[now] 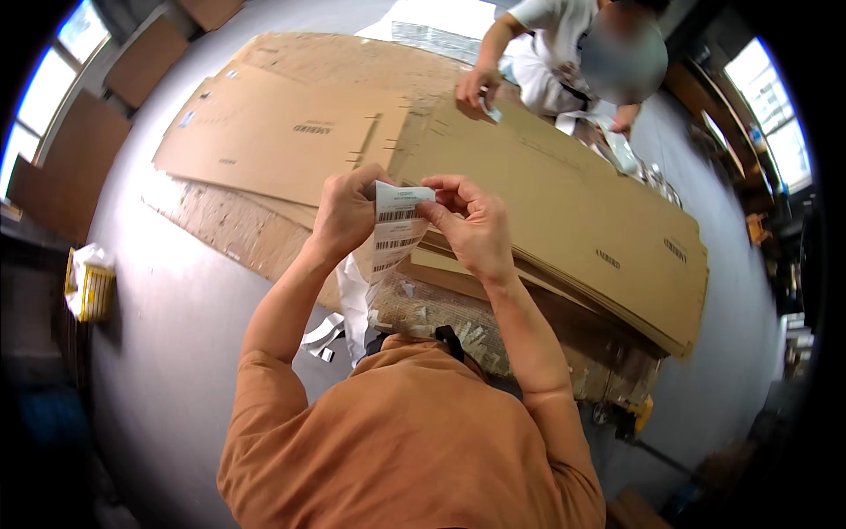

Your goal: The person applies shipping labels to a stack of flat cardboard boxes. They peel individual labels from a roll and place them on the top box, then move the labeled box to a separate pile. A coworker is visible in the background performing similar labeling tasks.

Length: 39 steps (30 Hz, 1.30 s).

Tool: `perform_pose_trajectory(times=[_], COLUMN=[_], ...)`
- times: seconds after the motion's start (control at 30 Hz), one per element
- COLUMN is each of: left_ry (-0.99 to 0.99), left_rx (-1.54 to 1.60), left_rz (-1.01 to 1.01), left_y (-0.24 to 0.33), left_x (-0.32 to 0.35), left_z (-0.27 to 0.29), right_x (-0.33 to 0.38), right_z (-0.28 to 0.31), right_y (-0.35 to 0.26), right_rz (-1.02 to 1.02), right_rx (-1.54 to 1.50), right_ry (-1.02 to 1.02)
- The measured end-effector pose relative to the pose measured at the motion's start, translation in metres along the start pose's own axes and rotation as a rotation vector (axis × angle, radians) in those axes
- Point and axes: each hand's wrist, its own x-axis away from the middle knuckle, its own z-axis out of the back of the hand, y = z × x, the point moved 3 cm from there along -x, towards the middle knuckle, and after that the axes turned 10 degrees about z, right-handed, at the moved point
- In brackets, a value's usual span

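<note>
– Where's the label strip [398, 234]?
– Centre of the frame, between the left hand [345, 216] and the right hand [473, 227]
– And each grip?
– Left clenched on the strip's left edge, right pinching its upper right part between thumb and fingers
– Around them?
– White paper [354, 304] hangs just below; flat cardboard [573, 203] lies to the right and upper left; at the top, a co-worker's hand [478, 85] holds a small pale piece [492, 113]
</note>
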Motion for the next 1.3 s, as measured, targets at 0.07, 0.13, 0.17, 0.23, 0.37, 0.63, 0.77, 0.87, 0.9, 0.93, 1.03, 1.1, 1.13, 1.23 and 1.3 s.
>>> perform_pose_trajectory(times=[0.07, 0.13, 0.17, 0.23, 0.37, 0.63, 0.77, 0.87, 0.9, 0.93, 1.03, 1.1, 1.13, 1.23, 1.3], left_ry=[-0.03, -0.047, -0.055, -0.078, -0.183, -0.14, -0.117, -0.087, -0.077, -0.068, -0.041, -0.026, -0.019, -0.014, -0.014], left_rx=[-0.043, -0.072, -0.08, -0.114, -0.157, -0.277, -0.343, -0.345, -0.342, -0.339, -0.335, -0.342, -0.349, -0.348, -0.346], left_rz=[-0.017, -0.037, -0.048, -0.047, 0.106, 0.053, 0.108, 0.102, 0.087, 0.072, 0.027, 0.005, -0.002, -0.014, -0.014], left_y=[0.007, 0.011, 0.007, -0.004, -0.033, -0.074, -0.077, -0.078, -0.079, -0.079, -0.078, -0.078, -0.079, -0.08, -0.082], left_x=[-0.007, -0.016, -0.022, -0.033, -0.056, -0.07, -0.07, -0.068, -0.068, -0.068, -0.067, -0.067, -0.067, -0.068, -0.067], left_z=[-0.014, -0.026, -0.033, -0.046, -0.067, -0.106, -0.109, -0.109, -0.109, -0.11, -0.11, -0.11, -0.11, -0.111, -0.112], right_x=[0.002, 0.001, 0.0, -0.003, -0.011, -0.089, -0.126, -0.148, -0.154, -0.158, -0.165, -0.168, -0.168, -0.17, -0.17], right_z=[0.013, 0.025, 0.033, 0.045, 0.076, 0.176, 0.185, 0.185, 0.185, 0.185, 0.183, 0.181, 0.178, 0.18, 0.177], right_y=[0.002, 0.004, 0.006, 0.008, 0.029, 0.102, 0.147, 0.184, 0.193, 0.201, 0.217, 0.214, 0.211, 0.214, 0.21], right_rz=[0.019, 0.092, 0.153, 0.255, 0.139, -0.252, -0.329, -0.278, -0.269, -0.26, -0.273, -0.31, -0.329, -0.311, -0.28], right_rx=[0.024, 0.134, 0.234, 0.401, 0.474, 0.34, 0.417, 0.493, 0.518, 0.544, 0.565, 0.573, 0.577, 0.593, 0.722], right_ry=[0.056, 0.09, 0.101, 0.114, 0.089, 0.258, 0.172, 0.145, 0.152, 0.161, 0.169, 0.164, 0.162, 0.161, 0.136])
